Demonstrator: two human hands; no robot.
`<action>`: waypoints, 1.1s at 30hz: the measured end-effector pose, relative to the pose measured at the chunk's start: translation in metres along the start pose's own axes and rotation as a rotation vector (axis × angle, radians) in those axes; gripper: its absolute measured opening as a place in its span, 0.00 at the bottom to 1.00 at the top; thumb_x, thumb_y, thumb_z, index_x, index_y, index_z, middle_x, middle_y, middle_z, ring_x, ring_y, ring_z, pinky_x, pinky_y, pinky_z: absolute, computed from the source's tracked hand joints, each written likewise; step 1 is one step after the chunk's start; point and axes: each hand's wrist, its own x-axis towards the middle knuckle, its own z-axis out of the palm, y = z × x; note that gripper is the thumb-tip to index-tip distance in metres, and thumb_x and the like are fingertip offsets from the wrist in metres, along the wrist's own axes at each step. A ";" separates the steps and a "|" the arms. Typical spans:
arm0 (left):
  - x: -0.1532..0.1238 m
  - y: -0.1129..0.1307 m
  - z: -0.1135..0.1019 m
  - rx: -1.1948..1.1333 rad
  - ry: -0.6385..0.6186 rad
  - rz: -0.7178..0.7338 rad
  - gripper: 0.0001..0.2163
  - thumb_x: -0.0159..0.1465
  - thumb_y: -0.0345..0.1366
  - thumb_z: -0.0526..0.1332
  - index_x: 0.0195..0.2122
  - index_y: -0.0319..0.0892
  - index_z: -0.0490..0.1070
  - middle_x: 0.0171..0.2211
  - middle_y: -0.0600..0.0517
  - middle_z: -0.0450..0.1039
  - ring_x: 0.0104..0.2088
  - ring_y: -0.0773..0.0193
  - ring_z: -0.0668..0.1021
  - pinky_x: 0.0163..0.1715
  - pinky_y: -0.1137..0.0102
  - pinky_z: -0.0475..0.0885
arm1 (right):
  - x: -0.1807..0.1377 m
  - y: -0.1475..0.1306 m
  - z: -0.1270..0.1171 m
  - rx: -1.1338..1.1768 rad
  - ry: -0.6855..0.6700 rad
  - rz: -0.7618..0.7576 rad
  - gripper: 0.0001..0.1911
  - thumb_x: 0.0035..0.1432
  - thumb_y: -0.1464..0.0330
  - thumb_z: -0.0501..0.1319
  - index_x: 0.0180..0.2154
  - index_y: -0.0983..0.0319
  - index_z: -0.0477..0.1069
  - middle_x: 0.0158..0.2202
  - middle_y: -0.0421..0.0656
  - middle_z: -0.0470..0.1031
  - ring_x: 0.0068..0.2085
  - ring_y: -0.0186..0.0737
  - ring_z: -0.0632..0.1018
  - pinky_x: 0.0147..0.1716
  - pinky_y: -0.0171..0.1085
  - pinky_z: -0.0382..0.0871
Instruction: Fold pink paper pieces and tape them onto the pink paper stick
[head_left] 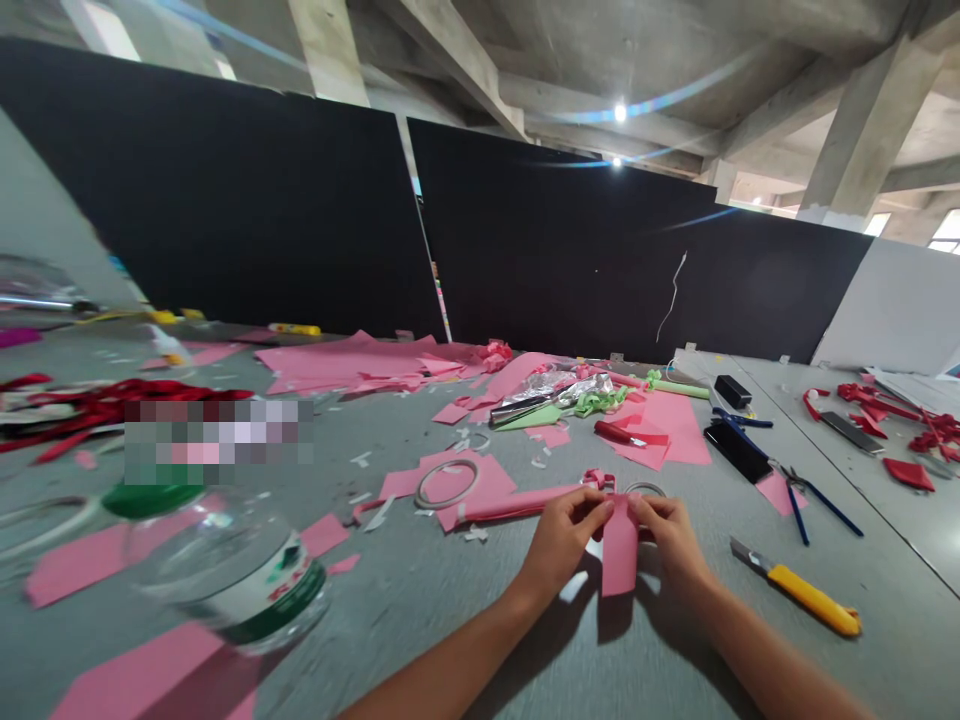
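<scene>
A narrow strip of pink paper (619, 560) hangs upright between my hands, just above the grey table. My left hand (561, 535) pinches its upper left edge between thumb and fingers. On the other side, my right hand (673, 535) grips the upper right edge the same way. Right behind them lies a rolled pink paper tube (517, 503), with a small curled pink piece (598, 479) at its right end. A roll of tape (643, 489) shows partly behind my right hand. Another tape roll (447, 484) rests on pink paper to the left.
A yellow utility knife (810, 597), pliers (806, 490) and a black phone (737, 449) lie at the right. A large clear bottle (232, 570) is at the left front. Pink sheets (352, 362) and paper scraps cover the back, before a black partition (540, 240).
</scene>
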 end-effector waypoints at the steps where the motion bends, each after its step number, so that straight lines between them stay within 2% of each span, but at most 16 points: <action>1: 0.000 0.001 0.000 0.004 -0.003 0.002 0.14 0.59 0.47 0.69 0.31 0.39 0.80 0.27 0.51 0.77 0.29 0.61 0.75 0.32 0.68 0.69 | 0.000 0.000 -0.001 0.002 -0.006 0.001 0.28 0.56 0.43 0.72 0.31 0.63 0.83 0.30 0.48 0.78 0.32 0.43 0.78 0.36 0.40 0.74; 14: -0.003 0.004 0.002 0.013 -0.015 0.007 0.14 0.61 0.47 0.69 0.33 0.39 0.81 0.27 0.50 0.77 0.28 0.61 0.75 0.32 0.68 0.70 | 0.002 0.003 -0.003 -0.022 0.028 -0.010 0.28 0.57 0.42 0.71 0.30 0.63 0.83 0.31 0.49 0.79 0.33 0.44 0.78 0.37 0.41 0.73; 18: -0.001 0.005 0.000 0.022 0.030 0.019 0.14 0.60 0.48 0.69 0.32 0.40 0.81 0.28 0.50 0.78 0.30 0.59 0.77 0.34 0.68 0.72 | 0.004 0.006 -0.003 -0.013 0.011 0.018 0.32 0.53 0.38 0.71 0.25 0.62 0.80 0.28 0.47 0.77 0.30 0.42 0.76 0.34 0.39 0.73; 21: 0.000 0.003 -0.001 0.061 0.077 0.056 0.14 0.61 0.47 0.69 0.31 0.40 0.80 0.28 0.51 0.77 0.30 0.60 0.76 0.34 0.68 0.71 | 0.005 0.008 -0.003 -0.042 -0.016 0.026 0.33 0.52 0.38 0.72 0.26 0.62 0.80 0.27 0.45 0.76 0.29 0.39 0.74 0.33 0.38 0.71; 27: 0.001 0.000 -0.002 0.071 0.074 0.062 0.14 0.62 0.47 0.68 0.33 0.40 0.80 0.31 0.48 0.80 0.34 0.56 0.78 0.38 0.66 0.72 | 0.005 0.008 -0.002 -0.045 -0.029 0.020 0.33 0.52 0.37 0.71 0.28 0.63 0.80 0.26 0.43 0.74 0.28 0.37 0.71 0.34 0.38 0.71; 33: 0.000 0.004 -0.002 0.054 0.116 0.071 0.13 0.61 0.47 0.68 0.33 0.40 0.80 0.30 0.49 0.80 0.33 0.56 0.78 0.38 0.66 0.73 | 0.003 0.007 -0.001 -0.085 -0.055 0.021 0.33 0.51 0.37 0.71 0.28 0.63 0.80 0.26 0.42 0.72 0.28 0.37 0.69 0.32 0.37 0.68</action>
